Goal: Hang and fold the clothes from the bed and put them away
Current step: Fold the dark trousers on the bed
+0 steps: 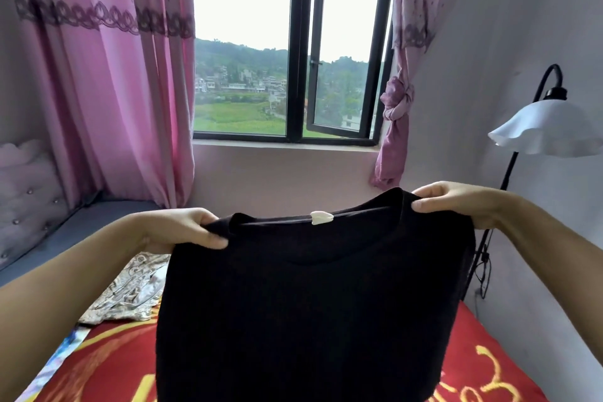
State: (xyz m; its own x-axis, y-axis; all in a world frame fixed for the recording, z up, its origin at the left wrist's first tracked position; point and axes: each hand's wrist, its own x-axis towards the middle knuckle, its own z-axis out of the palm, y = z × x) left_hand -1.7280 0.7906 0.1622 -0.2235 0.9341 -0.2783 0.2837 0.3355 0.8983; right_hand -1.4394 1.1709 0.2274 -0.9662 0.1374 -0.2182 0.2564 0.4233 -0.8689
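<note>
A black knitted top (310,303) hangs in the air in front of me, neckline up, with a small white label at the back of the collar. My left hand (189,228) pinches its left shoulder and my right hand (453,202) pinches its right shoulder, a little higher. The top's body drops down over the bed (107,365), which has a red cover with gold lettering. The lower hem runs out of the frame.
A silvery patterned cloth (130,294) lies crumpled on the bed at the left. A padded headboard (29,199) stands far left, pink curtains (107,75) flank the window (293,59), and a floor lamp (548,127) with a white shade stands at the right wall.
</note>
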